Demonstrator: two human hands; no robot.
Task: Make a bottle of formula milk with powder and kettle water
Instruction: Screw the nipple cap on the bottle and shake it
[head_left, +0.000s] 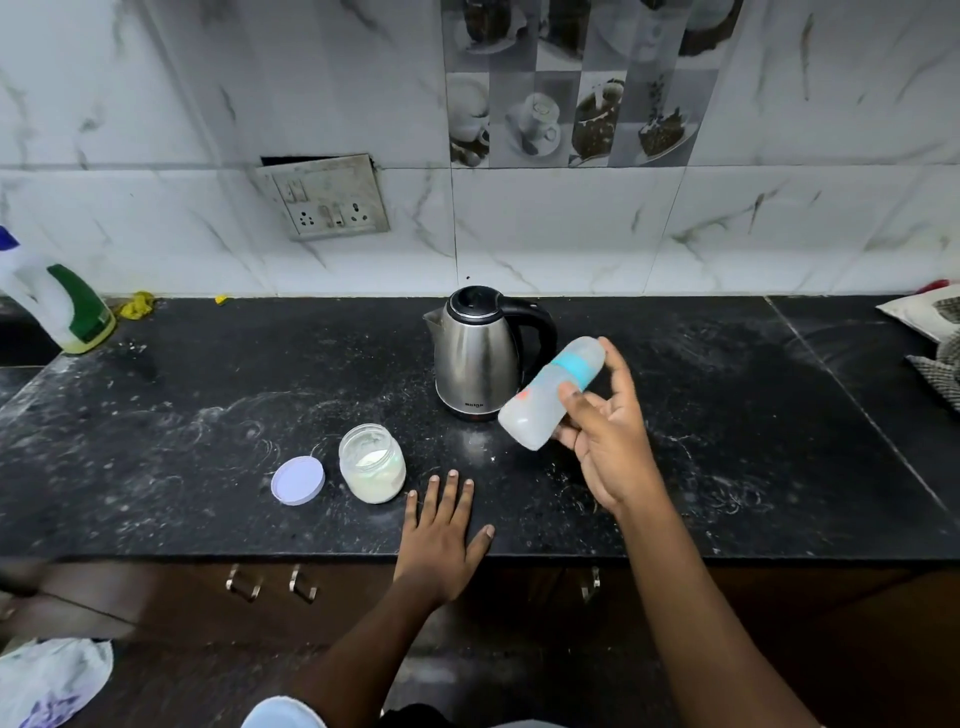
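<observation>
The grip of the right hand (608, 441) is clamped on a translucent plastic baby bottle with a teal collar and clear cap (550, 395). The thumb lies across its front and the fingers wrap behind. The bottle hangs tilted above the black speckled stone table (727, 467), cap end up and to the right, base low and just beside the brushed steel electric kettle with a black handle (478, 358). The left hand (441, 535) lies flat on the table, fingers straight and spread, holding nothing.

The bottle is held only around its middle, so it could slip if swung hard. A collar not screwed tight would probably leak. The base could knock the kettle, which may be hot. The open glass jar of white powder (371, 462), with its pale round lid (297, 480) beside it, sits near the left fingertips, and a careless sweep could tip it.

The bottle is slightly blurred, so its fill level cannot be told. The fingers behind it are hidden. A white and green spray bottle (57, 306) is cut off at the left edge.
</observation>
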